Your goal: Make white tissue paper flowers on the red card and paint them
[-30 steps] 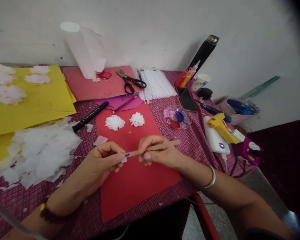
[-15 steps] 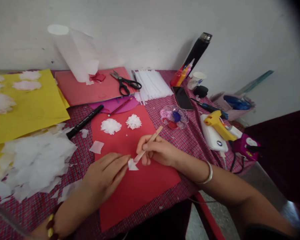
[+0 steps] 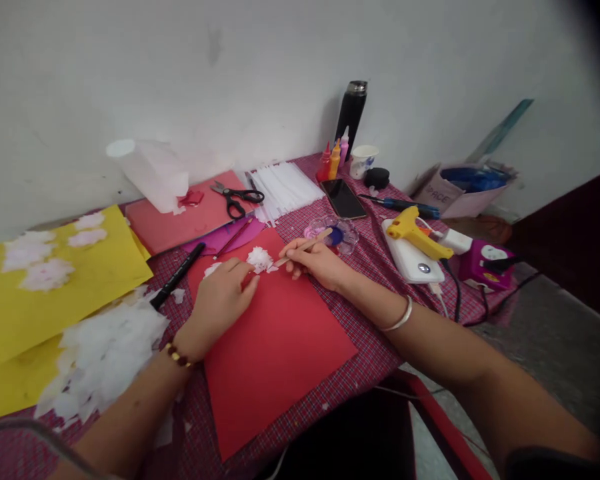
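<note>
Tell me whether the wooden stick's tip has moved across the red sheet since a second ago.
Yes. The wooden stick went up the red sheet to the white paper flower.

A plain off-white plastered wall [image 3: 260,73], lightly scuffed and marked, runs behind the far edge of the worktop. The worktop is a table draped in a red-and-purple checked cloth [image 3: 370,363] that reaches its front edge. Past its right edge lies a grey speckled stone floor [image 3: 545,347], with a dark maroon panel [image 3: 570,233] standing beyond. Light is soft and even.
</note>
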A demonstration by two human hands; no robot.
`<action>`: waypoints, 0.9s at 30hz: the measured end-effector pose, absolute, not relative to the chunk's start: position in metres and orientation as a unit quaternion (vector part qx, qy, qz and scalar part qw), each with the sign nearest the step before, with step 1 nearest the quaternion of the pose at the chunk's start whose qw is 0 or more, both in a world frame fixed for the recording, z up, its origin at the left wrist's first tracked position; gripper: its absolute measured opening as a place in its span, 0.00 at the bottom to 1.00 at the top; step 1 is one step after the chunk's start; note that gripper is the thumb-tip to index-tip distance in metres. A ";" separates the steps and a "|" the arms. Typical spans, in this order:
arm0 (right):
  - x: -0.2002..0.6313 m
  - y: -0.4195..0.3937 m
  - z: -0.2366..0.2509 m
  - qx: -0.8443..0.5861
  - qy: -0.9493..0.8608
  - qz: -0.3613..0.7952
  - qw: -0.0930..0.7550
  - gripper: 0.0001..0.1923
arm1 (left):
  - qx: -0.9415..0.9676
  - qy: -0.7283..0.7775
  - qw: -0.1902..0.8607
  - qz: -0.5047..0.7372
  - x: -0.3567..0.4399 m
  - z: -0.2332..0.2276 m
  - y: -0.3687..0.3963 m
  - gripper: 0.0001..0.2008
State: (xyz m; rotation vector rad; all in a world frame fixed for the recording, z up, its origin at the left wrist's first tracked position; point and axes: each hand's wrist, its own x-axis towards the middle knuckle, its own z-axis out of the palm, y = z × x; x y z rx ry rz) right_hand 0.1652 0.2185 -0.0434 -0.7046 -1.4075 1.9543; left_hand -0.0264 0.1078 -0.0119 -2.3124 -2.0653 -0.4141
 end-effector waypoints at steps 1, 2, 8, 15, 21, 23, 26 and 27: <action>0.165 0.218 -0.044 -0.264 -0.543 0.734 0.312 0.08 | -0.733 -0.671 0.018 -0.111 -0.023 -0.014 0.112 0.11; 0.164 0.217 -0.044 -0.261 -0.553 0.726 0.313 0.07 | -0.729 -0.677 0.027 -0.094 -0.021 -0.016 0.115 0.11; 0.164 0.212 -0.048 -0.237 -0.663 0.647 0.293 0.07 | -0.718 -0.689 0.039 -0.094 -0.019 -0.030 0.123 0.11; 0.166 0.203 -0.051 -0.168 -0.797 0.498 0.296 0.10 | -0.653 -0.725 -0.034 -0.216 -0.029 -0.040 0.132 0.09; 0.165 0.205 -0.055 -0.161 -0.854 0.400 0.292 0.12 | -0.648 -0.723 -0.040 -0.234 -0.029 -0.040 0.131 0.09; 0.163 0.206 -0.057 -0.163 -0.864 0.378 0.290 0.13 | -0.652 -0.720 -0.039 -0.234 -0.029 -0.039 0.131 0.10; 0.161 0.205 -0.058 -0.168 -0.879 0.339 0.289 0.13 | -0.666 -0.712 -0.028 -0.221 -0.027 -0.037 0.130 0.13; 0.160 0.204 -0.058 -0.172 -0.884 0.327 0.286 0.13 | -0.669 -0.711 -0.023 -0.216 -0.027 -0.036 0.130 0.15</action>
